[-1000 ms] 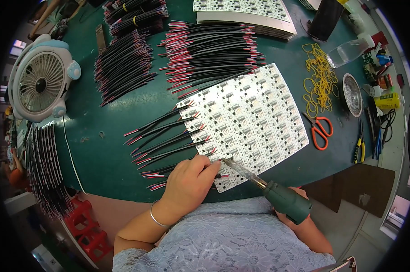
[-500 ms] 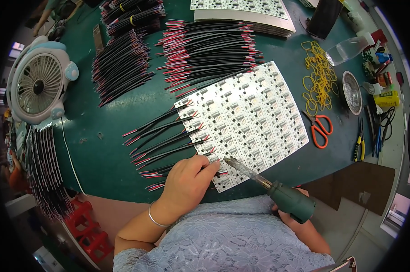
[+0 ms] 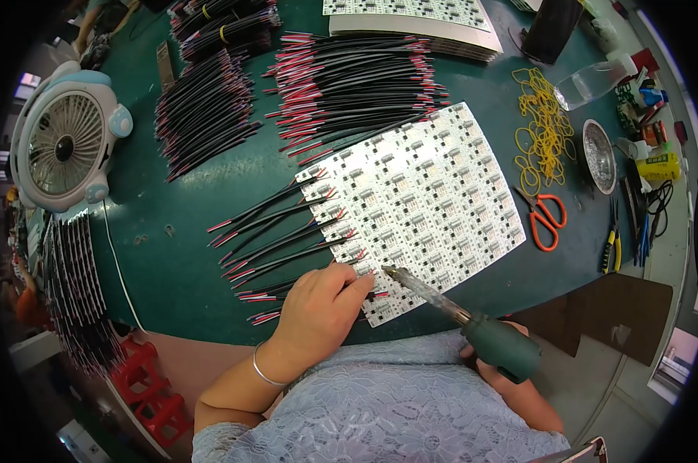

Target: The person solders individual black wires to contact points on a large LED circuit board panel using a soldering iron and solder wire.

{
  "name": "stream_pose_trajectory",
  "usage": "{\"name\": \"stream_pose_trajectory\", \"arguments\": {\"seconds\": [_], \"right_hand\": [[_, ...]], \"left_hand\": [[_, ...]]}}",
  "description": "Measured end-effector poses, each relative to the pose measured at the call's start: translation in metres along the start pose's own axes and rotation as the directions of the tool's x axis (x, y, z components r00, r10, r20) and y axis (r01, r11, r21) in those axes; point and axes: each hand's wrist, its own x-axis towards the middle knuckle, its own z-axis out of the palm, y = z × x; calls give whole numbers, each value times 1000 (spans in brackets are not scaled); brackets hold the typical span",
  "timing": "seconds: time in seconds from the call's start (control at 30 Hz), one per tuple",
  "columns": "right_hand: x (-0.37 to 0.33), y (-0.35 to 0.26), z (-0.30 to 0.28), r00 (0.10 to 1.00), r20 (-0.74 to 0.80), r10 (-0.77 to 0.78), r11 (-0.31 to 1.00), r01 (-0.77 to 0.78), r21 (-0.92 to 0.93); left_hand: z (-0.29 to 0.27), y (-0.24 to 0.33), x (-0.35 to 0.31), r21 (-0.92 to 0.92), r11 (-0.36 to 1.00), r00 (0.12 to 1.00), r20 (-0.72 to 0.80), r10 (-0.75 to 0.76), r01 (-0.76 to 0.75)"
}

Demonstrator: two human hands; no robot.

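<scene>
"Where's your circuit sheet point(image 3: 441, 208)?"
"Near the worktop's point(image 3: 171, 262) front edge, just right of your nearer left hand point(image 3: 322, 309)."
"Grips?"
"Left seemingly pinches a wire point(image 3: 372, 272); right hand point(image 3: 488, 372) holds the iron point(image 3: 480, 332), slanting leftward."

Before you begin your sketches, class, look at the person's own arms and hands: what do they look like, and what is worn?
The left hand is gloveless, with a slim silver bangle around the wrist. The right hand is partly hidden; what shows is gloveless too. The sleeves are short, pale grey-blue lace.
</scene>
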Motion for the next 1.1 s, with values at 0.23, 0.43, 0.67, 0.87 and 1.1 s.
{"name": "stream_pose_trajectory", "arguments": {"seconds": [0.23,0.43,0.67,0.87,1.1], "right_hand": [[-9,0,-5,995,41,87,993,-90,78],[-22,11,-1,995,50,91,995,-93,37],[-5,1,0,999,0,44,998,-44,43],[-15,7,-8,982,78,170,979,-177,100],[-38,13,9,913,-147,381,756,-216,618]], "left_hand": [[1,-2,-1,7,1000,1000,-17,14,-14],[2,-7,0,5,998,997,-44,62,-62],[2,-8,1,8,997,996,-36,80,-80],[1,-6,1,11,997,996,-31,79,-78],[-1,-2,0,-18,997,995,-59,79,-80]]}}
